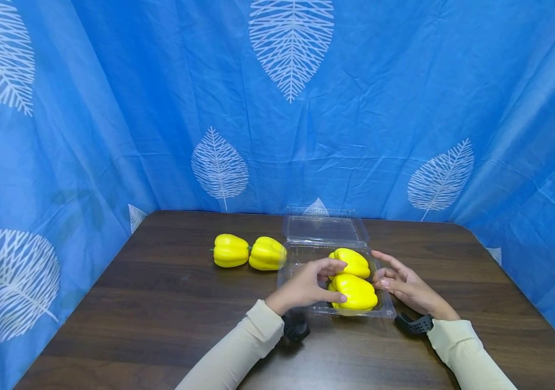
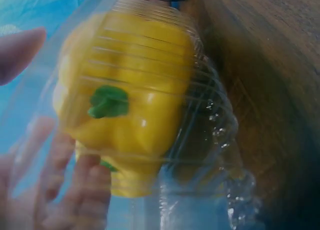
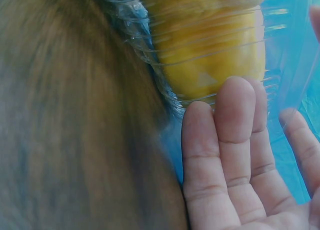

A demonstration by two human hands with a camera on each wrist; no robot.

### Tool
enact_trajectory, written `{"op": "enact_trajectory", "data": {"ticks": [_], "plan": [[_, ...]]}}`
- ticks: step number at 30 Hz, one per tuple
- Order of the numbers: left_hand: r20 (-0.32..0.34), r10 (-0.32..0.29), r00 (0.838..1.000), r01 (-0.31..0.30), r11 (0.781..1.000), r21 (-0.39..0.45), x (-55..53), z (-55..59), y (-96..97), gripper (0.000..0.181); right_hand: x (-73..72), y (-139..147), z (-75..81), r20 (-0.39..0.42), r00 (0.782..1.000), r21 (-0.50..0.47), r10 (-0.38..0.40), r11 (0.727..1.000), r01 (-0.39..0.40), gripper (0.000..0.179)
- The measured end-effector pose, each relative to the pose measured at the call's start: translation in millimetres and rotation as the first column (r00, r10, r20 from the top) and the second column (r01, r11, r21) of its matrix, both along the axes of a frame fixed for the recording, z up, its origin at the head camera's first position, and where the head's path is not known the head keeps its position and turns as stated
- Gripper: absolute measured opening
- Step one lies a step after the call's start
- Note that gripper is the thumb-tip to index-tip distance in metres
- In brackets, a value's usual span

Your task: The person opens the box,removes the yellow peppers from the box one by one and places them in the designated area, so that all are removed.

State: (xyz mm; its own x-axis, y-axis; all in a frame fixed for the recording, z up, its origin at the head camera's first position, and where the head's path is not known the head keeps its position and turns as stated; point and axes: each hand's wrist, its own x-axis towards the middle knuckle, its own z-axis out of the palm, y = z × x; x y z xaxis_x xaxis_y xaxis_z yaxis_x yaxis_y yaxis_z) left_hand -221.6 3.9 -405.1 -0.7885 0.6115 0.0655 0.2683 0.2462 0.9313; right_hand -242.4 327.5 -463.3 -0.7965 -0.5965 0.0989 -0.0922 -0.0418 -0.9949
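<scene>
Two yellow bell peppers lie in the right part of a clear plastic container (image 1: 299,265), the front pepper (image 1: 360,293) close beside the rear pepper (image 1: 355,262). Over their left side reaches my left hand (image 1: 304,287), thumb and fingers spread apart, fingertips at the peppers. Through the ribbed wall in the left wrist view, a green stem (image 2: 108,101) shows on the near pepper. My right hand (image 1: 413,290) is at the container's right side. Its fingers (image 3: 235,110) are extended with their tips at the wall in the right wrist view.
Left of the container, a far-left pepper (image 1: 230,251) and another yellow pepper (image 1: 265,253) sit side by side on the dark wooden table (image 1: 160,303). The clear lid (image 1: 323,228) stands open at the back. A blue leaf-patterned curtain (image 1: 355,135) surrounds the table.
</scene>
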Motion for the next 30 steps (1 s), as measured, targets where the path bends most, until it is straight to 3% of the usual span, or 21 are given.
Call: {"op": "enact_trajectory", "data": {"ticks": [10,21,30], "plan": [[-0.064,0.031,0.997,-0.042,0.984,-0.175,-3.0,-4.7,4.6,0.069,1.0,-1.3,1.6,-0.007,1.0,0.017,-0.008,1.0,0.008,0.059],[-0.057,0.008,0.998,-0.02,0.977,-0.214,-9.7,-8.3,6.6,0.07,1.9,-1.8,2.6,-0.007,1.0,0.024,-0.02,0.999,0.021,0.059],[-0.104,0.005,0.995,-0.028,0.976,-0.214,-9.2,-9.0,6.6,0.067,1.8,-1.8,2.8,-0.003,1.0,0.035,-0.03,0.999,0.03,0.059]]}}
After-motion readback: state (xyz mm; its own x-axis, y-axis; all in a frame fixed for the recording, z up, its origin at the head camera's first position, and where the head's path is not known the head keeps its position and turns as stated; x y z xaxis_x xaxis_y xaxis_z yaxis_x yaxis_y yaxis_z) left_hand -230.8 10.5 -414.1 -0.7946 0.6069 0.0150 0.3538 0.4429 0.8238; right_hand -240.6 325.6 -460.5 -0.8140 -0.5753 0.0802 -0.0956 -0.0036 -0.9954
